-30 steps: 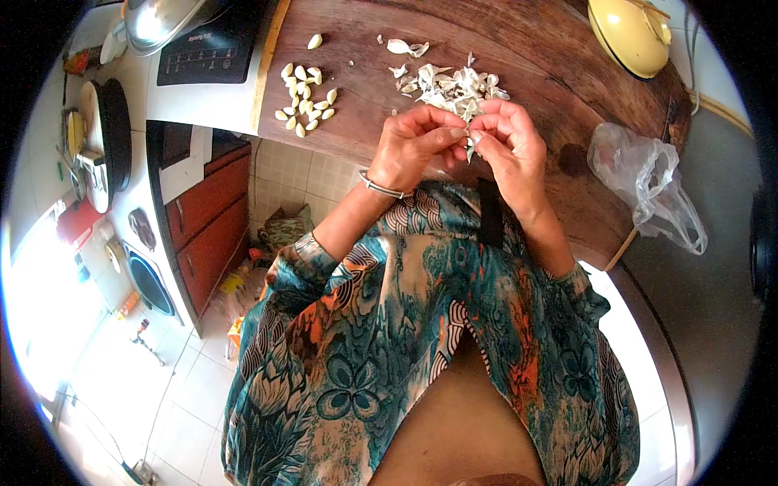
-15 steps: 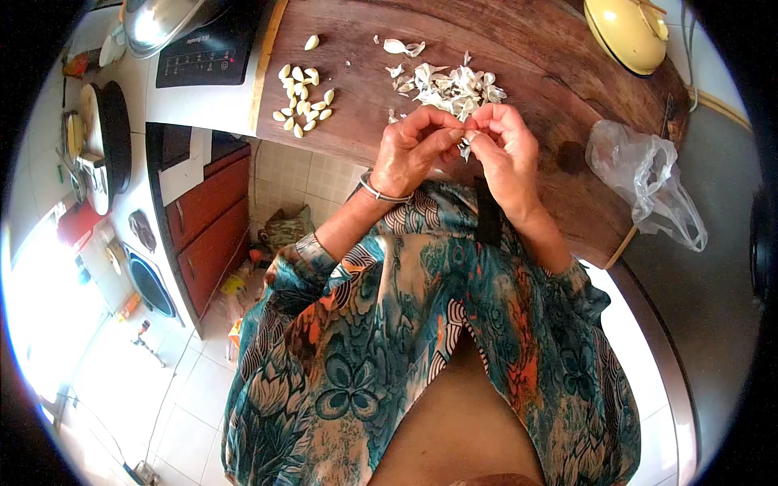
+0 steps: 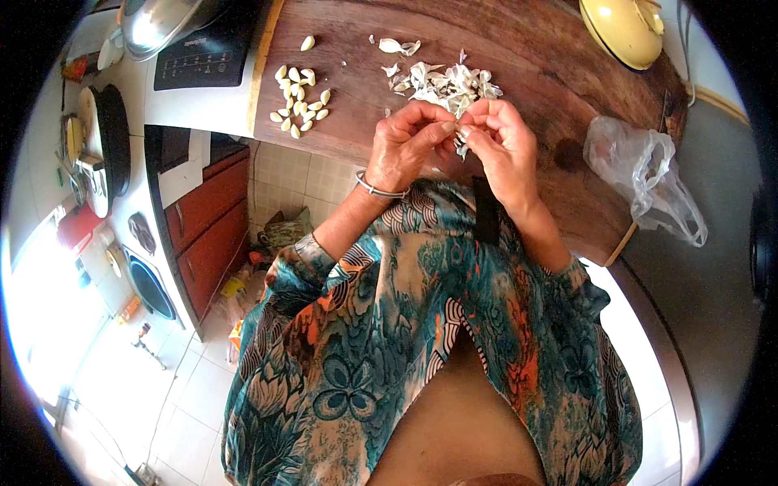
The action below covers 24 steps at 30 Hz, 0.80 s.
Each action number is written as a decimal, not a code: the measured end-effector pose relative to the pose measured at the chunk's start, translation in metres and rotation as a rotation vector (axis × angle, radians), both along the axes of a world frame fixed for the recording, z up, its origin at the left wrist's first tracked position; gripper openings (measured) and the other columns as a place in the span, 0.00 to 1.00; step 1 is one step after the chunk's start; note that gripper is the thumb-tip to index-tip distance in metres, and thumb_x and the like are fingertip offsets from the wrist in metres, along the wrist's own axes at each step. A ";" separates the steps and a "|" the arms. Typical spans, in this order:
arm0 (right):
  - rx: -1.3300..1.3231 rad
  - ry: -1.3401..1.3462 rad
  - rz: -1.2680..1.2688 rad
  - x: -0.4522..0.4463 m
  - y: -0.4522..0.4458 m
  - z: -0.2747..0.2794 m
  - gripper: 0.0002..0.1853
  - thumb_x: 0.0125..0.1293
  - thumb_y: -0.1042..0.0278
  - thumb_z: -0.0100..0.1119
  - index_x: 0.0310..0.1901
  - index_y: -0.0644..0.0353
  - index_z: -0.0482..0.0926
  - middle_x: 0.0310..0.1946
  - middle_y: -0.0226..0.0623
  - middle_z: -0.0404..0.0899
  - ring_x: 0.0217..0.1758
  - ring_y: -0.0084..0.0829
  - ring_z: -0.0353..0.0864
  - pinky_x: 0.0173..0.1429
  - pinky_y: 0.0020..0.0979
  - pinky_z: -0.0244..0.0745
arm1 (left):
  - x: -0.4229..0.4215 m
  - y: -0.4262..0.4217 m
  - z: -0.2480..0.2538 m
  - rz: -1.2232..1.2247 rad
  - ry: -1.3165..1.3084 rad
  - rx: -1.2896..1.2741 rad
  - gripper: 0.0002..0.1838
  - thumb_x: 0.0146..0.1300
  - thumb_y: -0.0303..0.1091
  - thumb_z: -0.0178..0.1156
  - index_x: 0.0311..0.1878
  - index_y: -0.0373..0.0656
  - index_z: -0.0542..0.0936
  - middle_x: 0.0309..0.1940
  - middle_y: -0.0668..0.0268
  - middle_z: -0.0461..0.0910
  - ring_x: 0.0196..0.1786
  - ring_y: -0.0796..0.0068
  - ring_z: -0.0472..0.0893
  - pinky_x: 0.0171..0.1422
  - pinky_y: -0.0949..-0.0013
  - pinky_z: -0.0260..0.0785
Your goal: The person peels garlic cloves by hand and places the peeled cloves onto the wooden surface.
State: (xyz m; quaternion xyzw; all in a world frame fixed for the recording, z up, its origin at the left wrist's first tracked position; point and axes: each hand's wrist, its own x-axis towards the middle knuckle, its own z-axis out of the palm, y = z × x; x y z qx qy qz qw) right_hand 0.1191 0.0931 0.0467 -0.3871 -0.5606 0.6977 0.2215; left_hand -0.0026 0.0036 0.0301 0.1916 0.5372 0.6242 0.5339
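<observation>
Over the near edge of the wooden table, my left hand [image 3: 409, 146] and my right hand [image 3: 504, 150] meet fingertip to fingertip. Both are closed in a pinch on a small garlic clove [image 3: 461, 147]; its whitish skin shows below the fingers, and the rest is hidden. Just beyond my fingers lies a pile of garlic skins [image 3: 454, 84], pale and papery. To the left, several peeled garlic cloves [image 3: 300, 101] are grouped together, with one lone clove [image 3: 308, 43] farther back. A larger piece of garlic [image 3: 391, 45] with loose skin lies behind the pile.
A crumpled clear plastic bag [image 3: 636, 166] hangs over the right end of the wooden table [image 3: 340, 73]. At the back right stands a yellow bowl-like vessel [image 3: 624, 32]. A black cooktop [image 3: 203, 61] and a shiny metal pot [image 3: 158, 24] are at the back left.
My hands stay pinched together, with the left fingers shifting slightly. The whole view has moved a little; the cloves and skins look the same.
</observation>
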 end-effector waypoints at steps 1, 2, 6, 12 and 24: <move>-0.001 0.016 -0.009 -0.001 -0.001 -0.002 0.09 0.56 0.80 0.55 0.39 0.64 0.70 0.32 0.33 0.76 0.37 0.21 0.74 0.43 0.24 0.71 | 0.000 0.000 -0.001 -0.005 0.026 0.001 0.05 0.62 0.26 0.56 0.39 0.35 0.76 0.28 0.66 0.78 0.29 0.82 0.76 0.35 0.78 0.71; -0.003 0.033 -0.017 -0.001 -0.002 -0.003 0.08 0.56 0.80 0.54 0.39 0.64 0.70 0.32 0.33 0.75 0.37 0.21 0.74 0.43 0.23 0.71 | 0.000 0.000 -0.002 -0.008 0.052 0.002 0.05 0.62 0.26 0.56 0.39 0.35 0.76 0.28 0.66 0.78 0.29 0.82 0.76 0.35 0.78 0.71; -0.043 -0.013 -0.025 0.002 -0.004 -0.009 0.07 0.56 0.80 0.53 0.37 0.63 0.70 0.32 0.32 0.75 0.36 0.19 0.73 0.42 0.22 0.70 | 0.003 -0.001 -0.001 -0.010 0.091 -0.007 0.05 0.62 0.26 0.56 0.39 0.35 0.76 0.27 0.68 0.78 0.29 0.83 0.76 0.34 0.79 0.70; -0.105 0.051 -0.080 0.000 -0.006 -0.009 0.06 0.58 0.79 0.54 0.37 0.62 0.70 0.32 0.31 0.75 0.35 0.18 0.72 0.40 0.21 0.70 | 0.005 0.002 0.001 0.030 -0.016 -0.015 0.04 0.61 0.25 0.56 0.38 0.36 0.77 0.28 0.66 0.78 0.30 0.79 0.77 0.34 0.76 0.71; 0.202 0.079 0.031 0.003 -0.003 -0.008 0.19 0.60 0.80 0.53 0.53 0.61 0.66 0.34 0.34 0.76 0.33 0.20 0.74 0.38 0.22 0.71 | 0.001 0.004 0.000 0.058 -0.451 -0.035 0.04 0.62 0.28 0.55 0.39 0.40 0.75 0.25 0.64 0.76 0.26 0.76 0.75 0.30 0.76 0.67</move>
